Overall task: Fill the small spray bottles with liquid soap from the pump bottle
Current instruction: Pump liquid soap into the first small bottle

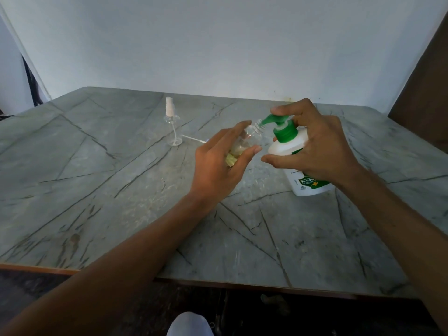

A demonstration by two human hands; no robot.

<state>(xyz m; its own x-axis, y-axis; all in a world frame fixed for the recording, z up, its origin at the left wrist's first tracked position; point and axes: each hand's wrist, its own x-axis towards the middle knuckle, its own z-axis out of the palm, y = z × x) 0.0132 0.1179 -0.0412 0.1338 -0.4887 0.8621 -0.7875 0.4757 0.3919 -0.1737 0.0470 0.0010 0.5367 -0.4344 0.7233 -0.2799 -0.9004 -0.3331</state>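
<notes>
Clear small spray bottle tilts between the left hand's thumb and fingers, neck meeting the green nozzle of the pump bottle gripped by the right hand.

Single head-worn wide-angle view, looking forward and down over the tabletop, close above both forearms, far wall across the top, tabletop's near edge low in frame

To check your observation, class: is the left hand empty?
No, the left hand grips a small clear bottle, its neck tilted toward the green pump nozzle.
</notes>
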